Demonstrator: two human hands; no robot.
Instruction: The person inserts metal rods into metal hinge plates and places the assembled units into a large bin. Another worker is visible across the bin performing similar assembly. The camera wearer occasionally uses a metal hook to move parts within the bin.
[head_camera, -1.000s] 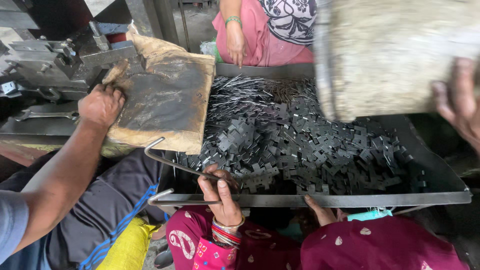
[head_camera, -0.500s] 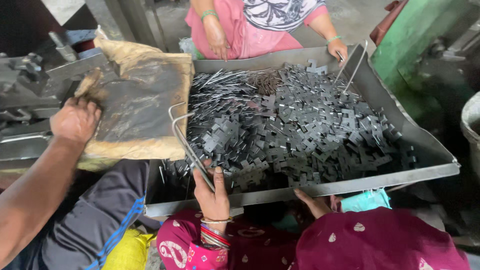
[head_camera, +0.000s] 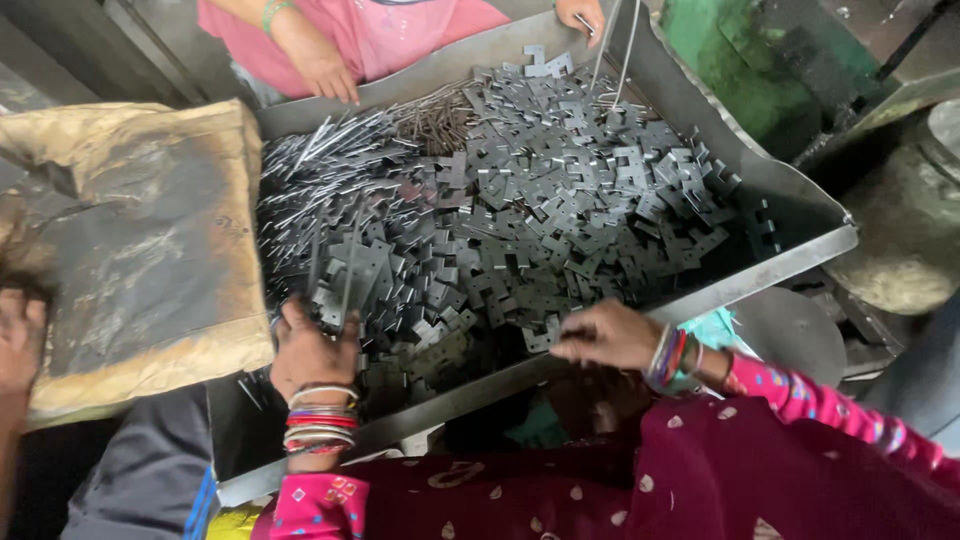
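Head cam: left hand at 9 o'clock lies flat and loose on the stained sack, gripping nothing. Right hand's out of shot. Toward 3 o'clock, co-workers' bangled hands dig through flat metal pieces in the steel tray.

Dark grey metal plates fill a grey steel tray. Near sleeve: magenta with pale dots; near wrist's bangles: red, white and silver. Left sack: tan, blackened centre. Far right wall: green.
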